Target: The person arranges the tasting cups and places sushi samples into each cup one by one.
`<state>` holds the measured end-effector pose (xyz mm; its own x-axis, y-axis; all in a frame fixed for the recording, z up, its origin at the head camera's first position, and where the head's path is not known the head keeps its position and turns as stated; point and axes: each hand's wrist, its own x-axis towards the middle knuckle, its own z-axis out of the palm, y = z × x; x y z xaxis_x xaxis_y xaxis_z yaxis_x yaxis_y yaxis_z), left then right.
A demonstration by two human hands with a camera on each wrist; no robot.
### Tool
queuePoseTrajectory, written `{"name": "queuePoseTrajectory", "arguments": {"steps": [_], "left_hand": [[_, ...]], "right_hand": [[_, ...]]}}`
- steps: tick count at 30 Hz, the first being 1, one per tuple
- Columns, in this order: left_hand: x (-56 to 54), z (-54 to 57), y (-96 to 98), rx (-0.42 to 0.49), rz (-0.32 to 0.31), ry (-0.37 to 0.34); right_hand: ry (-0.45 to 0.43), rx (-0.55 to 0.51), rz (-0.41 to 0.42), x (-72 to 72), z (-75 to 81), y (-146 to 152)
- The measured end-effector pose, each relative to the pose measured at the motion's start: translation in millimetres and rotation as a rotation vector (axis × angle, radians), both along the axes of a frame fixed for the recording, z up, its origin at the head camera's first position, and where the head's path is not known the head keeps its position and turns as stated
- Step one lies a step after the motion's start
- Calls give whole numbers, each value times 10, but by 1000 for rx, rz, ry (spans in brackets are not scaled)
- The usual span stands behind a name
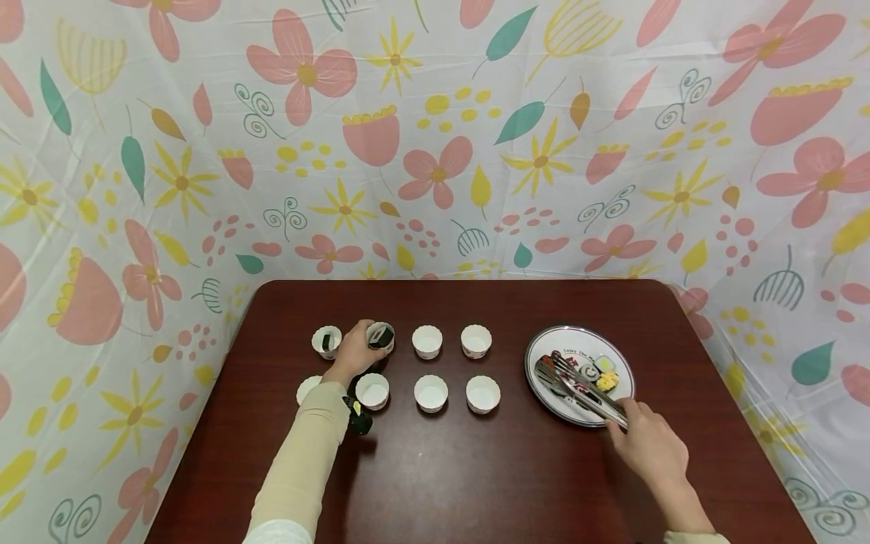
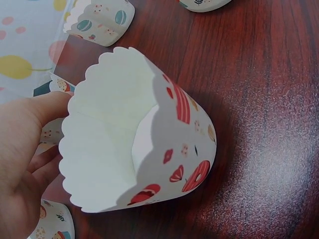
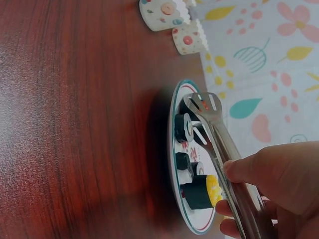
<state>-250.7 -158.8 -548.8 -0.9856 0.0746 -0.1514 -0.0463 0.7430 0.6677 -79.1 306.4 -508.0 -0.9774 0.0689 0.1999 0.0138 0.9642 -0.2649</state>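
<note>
My left hand [image 1: 353,353] holds a white paper baking cup [image 1: 389,332] in the back row, thumb on one side and fingers on the other. Inside this cup is a dark seaweed-wrapped sushi piece [image 1: 380,338]. The left wrist view shows the hand [image 2: 22,154] partly behind a nearer baking cup [image 2: 109,129]. My right hand [image 1: 652,446] grips metal serving tongs [image 1: 598,397], whose heads reach over a round plate [image 1: 533,378]. Several sushi pieces lie there, one with a yellow topping [image 3: 213,189]. Whether the tongs pinch a piece is hard to tell.
More paper baking cups stand in two rows, such as one at the front right [image 1: 483,394]. The back-left cup [image 1: 327,332] also contains a dark piece. My left forearm partly covers a front-left cup [image 1: 308,387]. A flowered cloth [image 1: 435,113] hangs behind the brown table [image 1: 435,483].
</note>
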Motion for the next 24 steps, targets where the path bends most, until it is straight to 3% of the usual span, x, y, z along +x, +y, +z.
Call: {"name": "queuePoseTrajectory", "arguments": {"steps": [15,24], "left_hand": [[-10,2,3,-2,-5,1],[-14,14,-5,-7,-25,3]], "right_hand": [[-123,17,-6,-46,42,21],[-98,11,-16,-34,61,9]]}}
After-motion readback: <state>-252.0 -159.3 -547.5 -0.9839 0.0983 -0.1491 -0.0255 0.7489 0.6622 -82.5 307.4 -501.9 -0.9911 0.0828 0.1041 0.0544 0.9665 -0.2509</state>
